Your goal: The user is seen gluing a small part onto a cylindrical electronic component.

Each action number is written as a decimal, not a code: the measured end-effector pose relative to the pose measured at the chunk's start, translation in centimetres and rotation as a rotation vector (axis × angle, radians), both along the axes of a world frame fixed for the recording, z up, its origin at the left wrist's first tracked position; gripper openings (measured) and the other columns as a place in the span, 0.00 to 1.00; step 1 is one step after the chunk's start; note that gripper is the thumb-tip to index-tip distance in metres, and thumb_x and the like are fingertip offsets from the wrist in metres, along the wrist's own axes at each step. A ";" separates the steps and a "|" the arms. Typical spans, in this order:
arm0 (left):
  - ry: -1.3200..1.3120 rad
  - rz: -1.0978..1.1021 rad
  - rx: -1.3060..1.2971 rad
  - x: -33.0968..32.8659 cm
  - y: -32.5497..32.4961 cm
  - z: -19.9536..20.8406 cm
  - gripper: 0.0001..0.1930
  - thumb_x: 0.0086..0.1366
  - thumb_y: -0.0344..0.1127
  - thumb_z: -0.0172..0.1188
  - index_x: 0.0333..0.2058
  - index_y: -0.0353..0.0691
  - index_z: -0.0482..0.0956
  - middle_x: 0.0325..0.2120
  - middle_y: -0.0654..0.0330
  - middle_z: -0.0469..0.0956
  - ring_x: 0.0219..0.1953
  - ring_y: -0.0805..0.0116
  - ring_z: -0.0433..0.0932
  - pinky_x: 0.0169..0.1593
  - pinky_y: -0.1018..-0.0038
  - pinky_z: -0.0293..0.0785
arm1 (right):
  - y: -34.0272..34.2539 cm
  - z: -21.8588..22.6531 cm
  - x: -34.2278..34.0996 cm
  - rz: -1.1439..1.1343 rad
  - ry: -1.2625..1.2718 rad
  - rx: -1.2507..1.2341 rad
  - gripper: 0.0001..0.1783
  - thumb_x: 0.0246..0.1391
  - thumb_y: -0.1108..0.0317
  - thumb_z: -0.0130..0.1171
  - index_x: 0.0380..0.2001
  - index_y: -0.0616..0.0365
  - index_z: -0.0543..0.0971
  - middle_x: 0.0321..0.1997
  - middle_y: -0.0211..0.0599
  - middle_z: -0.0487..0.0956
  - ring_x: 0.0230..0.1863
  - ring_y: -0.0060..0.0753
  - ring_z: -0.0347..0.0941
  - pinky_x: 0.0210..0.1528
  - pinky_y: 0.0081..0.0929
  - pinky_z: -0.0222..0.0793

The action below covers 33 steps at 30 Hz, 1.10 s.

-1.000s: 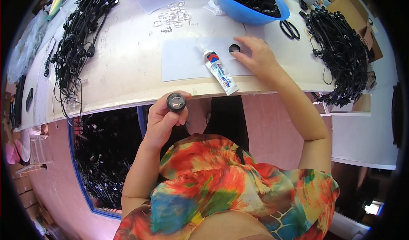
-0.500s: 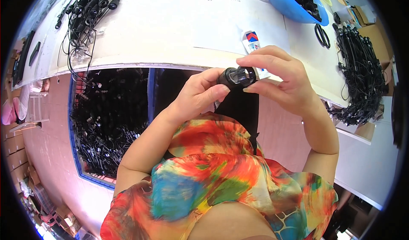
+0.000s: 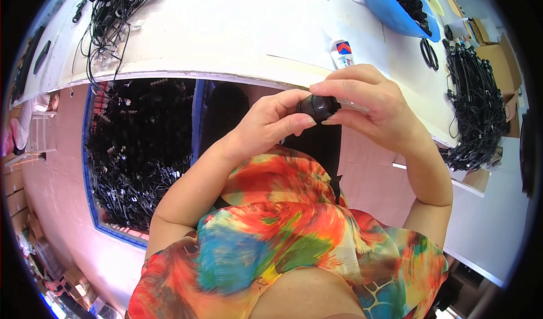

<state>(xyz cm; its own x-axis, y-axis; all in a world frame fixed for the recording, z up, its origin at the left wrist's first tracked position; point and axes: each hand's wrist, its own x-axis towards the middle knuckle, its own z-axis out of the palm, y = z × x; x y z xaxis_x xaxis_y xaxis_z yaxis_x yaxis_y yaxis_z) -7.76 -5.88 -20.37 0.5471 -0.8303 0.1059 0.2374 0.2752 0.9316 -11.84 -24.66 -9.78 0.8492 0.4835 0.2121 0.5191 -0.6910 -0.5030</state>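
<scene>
Between my two hands, just in front of the table's near edge, is a black cylindrical plastic part [image 3: 318, 108]. My left hand [image 3: 267, 119] pinches its left end between thumb and fingers. From the other side my right hand [image 3: 378, 107] closes its thumb and index finger on the right end. The part now shows as one dark, nearly solid body, tilted slightly; its inside is hidden. On the table just beyond my right hand lies a white tube with a red and blue mark [image 3: 343, 53], partly covered by that hand.
A blue basin [image 3: 376, 8] of black parts stands at the back right, with black-handled scissors [image 3: 429, 54] beside it. Bundled black cables [image 3: 478, 104] hang at the right; more cables with sockets [image 3: 110, 19] lie at left. Below is a blue-framed crate [image 3: 87, 166] of black cables.
The clear section visible earlier between the black ends no longer shows; the two ends sit closer together. My hands have drawn slightly nearer each other, and the view has shifted a little.
</scene>
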 end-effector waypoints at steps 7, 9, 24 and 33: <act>0.010 -0.038 0.106 -0.7 -0.1 1.4 0.15 0.57 0.33 0.57 0.42 0.34 0.71 0.28 0.65 0.74 0.30 0.81 0.69 0.36 0.82 0.68 | -0.1 0.8 -0.9 0.021 0.020 -0.221 0.20 0.34 0.68 0.65 0.36 0.56 0.76 0.31 0.34 0.75 0.32 0.37 0.70 0.35 0.28 0.65; -0.023 -0.001 0.107 -1.0 -0.4 1.4 0.14 0.57 0.33 0.57 0.42 0.34 0.71 0.28 0.64 0.74 0.31 0.81 0.70 0.38 0.81 0.68 | 0.1 0.9 -1.3 -0.041 0.048 -0.314 0.20 0.33 0.67 0.66 0.35 0.57 0.76 0.28 0.34 0.75 0.30 0.37 0.70 0.34 0.28 0.64; -0.077 0.051 0.199 -0.4 -0.1 1.3 0.16 0.52 0.32 0.62 0.39 0.33 0.74 0.29 0.61 0.77 0.31 0.80 0.72 0.37 0.79 0.70 | 0.9 0.6 -0.6 -0.029 -0.131 -0.214 0.22 0.37 0.53 0.62 0.30 0.59 0.74 0.19 0.33 0.72 0.21 0.37 0.69 0.25 0.26 0.62; -0.153 0.140 0.226 -0.7 -0.2 1.5 0.16 0.51 0.36 0.63 0.38 0.35 0.74 0.26 0.56 0.77 0.26 0.73 0.73 0.34 0.78 0.70 | 1.6 1.0 -1.0 -0.150 0.093 -0.150 0.16 0.41 0.56 0.60 0.28 0.57 0.72 0.19 0.37 0.73 0.21 0.41 0.70 0.22 0.29 0.64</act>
